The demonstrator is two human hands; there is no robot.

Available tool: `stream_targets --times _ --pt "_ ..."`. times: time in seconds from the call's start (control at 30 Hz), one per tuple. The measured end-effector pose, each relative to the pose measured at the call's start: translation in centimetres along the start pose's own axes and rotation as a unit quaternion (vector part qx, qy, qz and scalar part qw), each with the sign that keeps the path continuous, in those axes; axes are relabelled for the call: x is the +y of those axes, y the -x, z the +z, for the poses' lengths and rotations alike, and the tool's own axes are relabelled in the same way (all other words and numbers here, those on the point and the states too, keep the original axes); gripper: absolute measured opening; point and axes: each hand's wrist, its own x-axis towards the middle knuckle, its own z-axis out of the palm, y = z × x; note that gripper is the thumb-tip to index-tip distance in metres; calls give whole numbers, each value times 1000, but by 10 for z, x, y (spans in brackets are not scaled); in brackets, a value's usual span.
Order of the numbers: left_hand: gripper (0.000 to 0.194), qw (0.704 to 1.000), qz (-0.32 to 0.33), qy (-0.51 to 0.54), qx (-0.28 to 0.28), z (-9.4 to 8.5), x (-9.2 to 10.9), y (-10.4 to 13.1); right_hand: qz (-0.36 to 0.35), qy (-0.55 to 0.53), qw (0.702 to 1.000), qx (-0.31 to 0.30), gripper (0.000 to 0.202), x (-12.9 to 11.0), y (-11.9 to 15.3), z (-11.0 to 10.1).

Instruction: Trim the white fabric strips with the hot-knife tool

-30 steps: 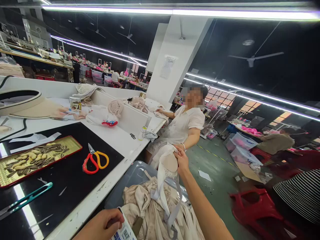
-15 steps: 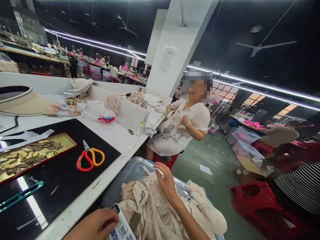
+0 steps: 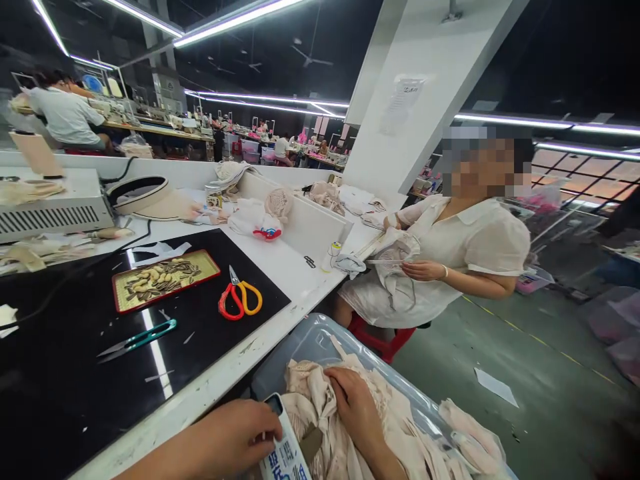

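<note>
2 bare hands are showing in the head view. The right hand is resting with bent fingers on a heap of pale garments, which is lying directly under its fingertips inside a grey plastic bin. Whether those fingers are pinching 1 layer or only touching the top, I cannot tell. The left hand is poised, half-curled, at the left edge of a white box with blue print; whether it is gripping that edge is not showing.

Folds and strips are looking tangled around the right grip, so working well is probably meaning feeling for 1 garment's firm edge, lifting slowly and watching for neighbours that are catching. The box is sitting just left of the right grip, where dragging cloth could be nudging it.

Beyond the left hand, scissors and teal snips are lying on a black mat, outside the bin. Ahead and right of the right grip, a co-worker's hand is holding pale cloth, so leaving elbow room is seeming wise.
</note>
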Motion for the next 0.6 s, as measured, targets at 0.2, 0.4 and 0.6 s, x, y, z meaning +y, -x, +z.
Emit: stream_targets --times 0.2,0.4,0.6 --pt "28 998 51 -44 -10 5 -2 3 14 -10 1000 -1 27 4 -1 2" --pt "31 999 32 13 0 9 26 60 6 -8 1000 1 26 2 -2 0" --pt "32 984 -85 137 71 49 -5 145 -7 -2 1000 7 24 6 -1 2"
